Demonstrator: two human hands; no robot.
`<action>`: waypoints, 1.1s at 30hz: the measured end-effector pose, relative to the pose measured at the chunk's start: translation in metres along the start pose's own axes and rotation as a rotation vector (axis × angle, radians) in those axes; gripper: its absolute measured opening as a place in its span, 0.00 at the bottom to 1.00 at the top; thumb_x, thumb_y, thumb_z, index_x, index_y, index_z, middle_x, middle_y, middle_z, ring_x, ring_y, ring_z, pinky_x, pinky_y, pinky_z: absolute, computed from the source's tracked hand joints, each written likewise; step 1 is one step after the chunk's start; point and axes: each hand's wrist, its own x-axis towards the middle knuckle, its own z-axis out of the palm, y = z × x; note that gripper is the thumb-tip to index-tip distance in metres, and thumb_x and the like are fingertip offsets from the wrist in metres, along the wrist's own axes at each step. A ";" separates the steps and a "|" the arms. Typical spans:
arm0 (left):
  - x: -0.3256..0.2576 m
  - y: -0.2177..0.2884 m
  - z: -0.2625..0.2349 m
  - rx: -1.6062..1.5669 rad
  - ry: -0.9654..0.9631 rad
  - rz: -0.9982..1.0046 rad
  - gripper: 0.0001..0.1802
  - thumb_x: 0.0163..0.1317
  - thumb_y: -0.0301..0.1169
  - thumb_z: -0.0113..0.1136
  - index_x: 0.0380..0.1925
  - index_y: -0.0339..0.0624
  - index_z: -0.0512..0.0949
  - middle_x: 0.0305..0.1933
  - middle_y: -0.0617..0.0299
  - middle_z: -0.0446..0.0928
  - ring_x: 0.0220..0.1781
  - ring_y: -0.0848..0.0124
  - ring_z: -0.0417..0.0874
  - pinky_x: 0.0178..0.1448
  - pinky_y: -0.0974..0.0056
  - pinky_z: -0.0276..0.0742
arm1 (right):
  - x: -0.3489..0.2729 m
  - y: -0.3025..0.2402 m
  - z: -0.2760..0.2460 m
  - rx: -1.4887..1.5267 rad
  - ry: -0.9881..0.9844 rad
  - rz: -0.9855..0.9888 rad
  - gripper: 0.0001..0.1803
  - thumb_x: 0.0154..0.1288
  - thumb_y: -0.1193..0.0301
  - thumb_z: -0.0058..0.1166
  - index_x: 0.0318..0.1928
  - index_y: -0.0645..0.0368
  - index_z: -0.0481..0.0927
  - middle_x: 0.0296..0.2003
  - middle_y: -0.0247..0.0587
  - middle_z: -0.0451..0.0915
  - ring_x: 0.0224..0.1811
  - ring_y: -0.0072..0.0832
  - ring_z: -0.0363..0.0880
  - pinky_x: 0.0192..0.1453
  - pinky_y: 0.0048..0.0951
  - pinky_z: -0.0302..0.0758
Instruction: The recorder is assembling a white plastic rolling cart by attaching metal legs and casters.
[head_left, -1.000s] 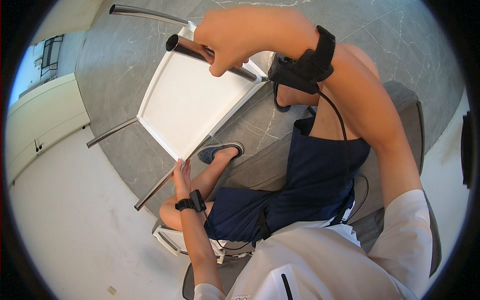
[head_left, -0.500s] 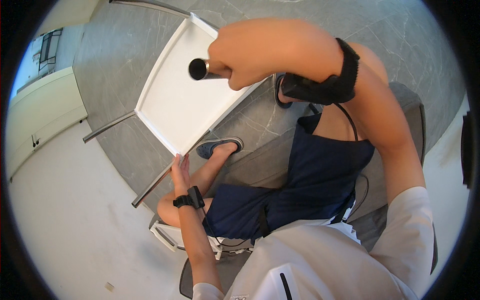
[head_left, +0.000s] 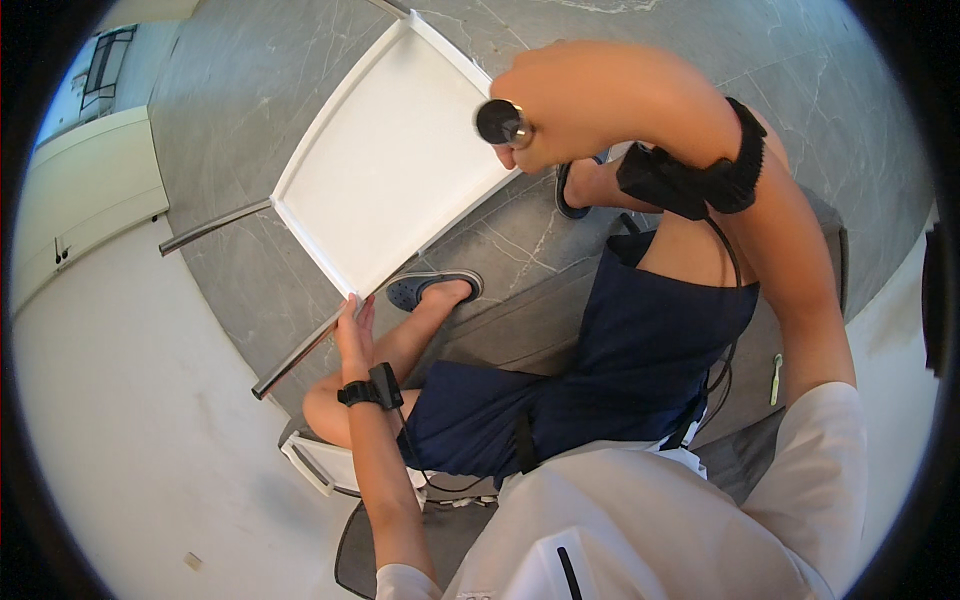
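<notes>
A white shelf panel with a raised rim is tilted ahead of me, shiny metal tubes sticking out from its corners. My left hand grips its near corner, beside one metal tube. Above the right corner, my right hand is closed around a metal tube with a black end pointing up toward the camera. That hand hides the right corner, so I cannot tell whether this tube is joined to the panel.
I sit on a grey sofa with both feet on grey marbled floor. A pale cabinet stands along the left wall. A small pale green stick-shaped object lies on the sofa at right. A white frame is by my left leg.
My right hand has moved to the right with its tube, whose black end now faces up more. The panel and my left hand have shifted slightly. The small green object has come into sight.
</notes>
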 end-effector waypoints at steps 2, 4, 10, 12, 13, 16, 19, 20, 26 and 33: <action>0.005 -0.001 -0.002 -0.008 0.014 -0.001 0.25 0.69 0.34 0.65 0.59 0.32 0.69 0.58 0.50 0.74 0.60 0.54 0.81 0.70 0.57 0.72 | -0.005 0.003 0.004 0.014 0.013 -0.099 0.09 0.52 0.67 0.63 0.35 0.54 0.87 0.23 0.40 0.84 0.23 0.34 0.82 0.27 0.33 0.77; 0.006 0.000 -0.001 -0.017 0.035 0.007 0.25 0.69 0.34 0.65 0.59 0.30 0.70 0.58 0.50 0.74 0.60 0.53 0.81 0.70 0.57 0.72 | -0.011 0.000 0.000 0.080 0.010 -0.082 0.09 0.53 0.66 0.63 0.33 0.55 0.88 0.23 0.41 0.84 0.23 0.34 0.82 0.28 0.34 0.77; -0.006 0.007 0.013 0.021 -0.019 0.001 0.29 0.68 0.34 0.65 0.60 0.28 0.66 0.58 0.51 0.72 0.63 0.52 0.78 0.74 0.57 0.70 | -0.004 0.000 0.003 0.020 0.025 0.015 0.10 0.54 0.63 0.62 0.25 0.57 0.86 0.18 0.44 0.80 0.19 0.37 0.78 0.27 0.36 0.75; -0.004 0.005 0.003 0.017 -0.018 0.014 0.29 0.68 0.34 0.65 0.60 0.28 0.66 0.58 0.52 0.72 0.62 0.52 0.78 0.74 0.57 0.70 | 0.000 0.002 0.007 0.015 0.058 -0.024 0.11 0.54 0.63 0.62 0.23 0.57 0.86 0.16 0.44 0.79 0.18 0.37 0.77 0.26 0.36 0.74; -0.001 0.003 -0.003 0.012 -0.024 0.013 0.29 0.68 0.35 0.65 0.60 0.28 0.66 0.59 0.52 0.72 0.62 0.52 0.78 0.74 0.57 0.70 | 0.001 0.002 0.008 0.018 0.057 -0.030 0.11 0.54 0.64 0.61 0.22 0.58 0.84 0.15 0.43 0.78 0.17 0.37 0.75 0.25 0.37 0.73; 0.000 -0.002 0.005 0.000 0.041 -0.002 0.29 0.68 0.35 0.65 0.61 0.30 0.67 0.59 0.53 0.72 0.63 0.53 0.78 0.73 0.58 0.70 | 0.000 0.008 0.018 0.004 0.101 -0.038 0.11 0.53 0.65 0.59 0.19 0.58 0.80 0.14 0.42 0.75 0.16 0.37 0.72 0.24 0.38 0.70; 0.004 -0.004 -0.002 -0.012 0.039 -0.005 0.28 0.69 0.34 0.64 0.61 0.29 0.66 0.58 0.51 0.74 0.62 0.53 0.79 0.71 0.58 0.72 | 0.001 0.008 0.018 0.025 0.128 -0.068 0.12 0.51 0.67 0.59 0.17 0.58 0.76 0.13 0.42 0.72 0.16 0.37 0.71 0.23 0.39 0.68; 0.002 -0.003 0.003 -0.009 0.036 -0.010 0.28 0.69 0.34 0.64 0.61 0.29 0.66 0.58 0.51 0.74 0.62 0.53 0.79 0.71 0.58 0.72 | 0.002 0.008 0.017 0.056 0.115 -0.074 0.12 0.50 0.67 0.59 0.16 0.58 0.75 0.13 0.42 0.71 0.16 0.37 0.70 0.23 0.39 0.67; 0.005 0.004 -0.001 -0.008 -0.042 -0.031 0.28 0.70 0.36 0.64 0.62 0.31 0.67 0.63 0.51 0.71 0.64 0.53 0.77 0.70 0.58 0.73 | 0.008 0.016 0.020 0.031 0.036 -0.066 0.12 0.53 0.66 0.61 0.17 0.57 0.78 0.13 0.38 0.73 0.16 0.35 0.73 0.23 0.38 0.68; 0.005 -0.002 -0.009 -0.051 0.001 -0.008 0.22 0.70 0.35 0.64 0.56 0.35 0.69 0.57 0.53 0.74 0.60 0.52 0.80 0.67 0.56 0.74 | 0.003 0.010 0.009 0.239 -0.104 -0.066 0.13 0.54 0.62 0.65 0.24 0.60 0.81 0.16 0.42 0.77 0.19 0.32 0.77 0.27 0.37 0.72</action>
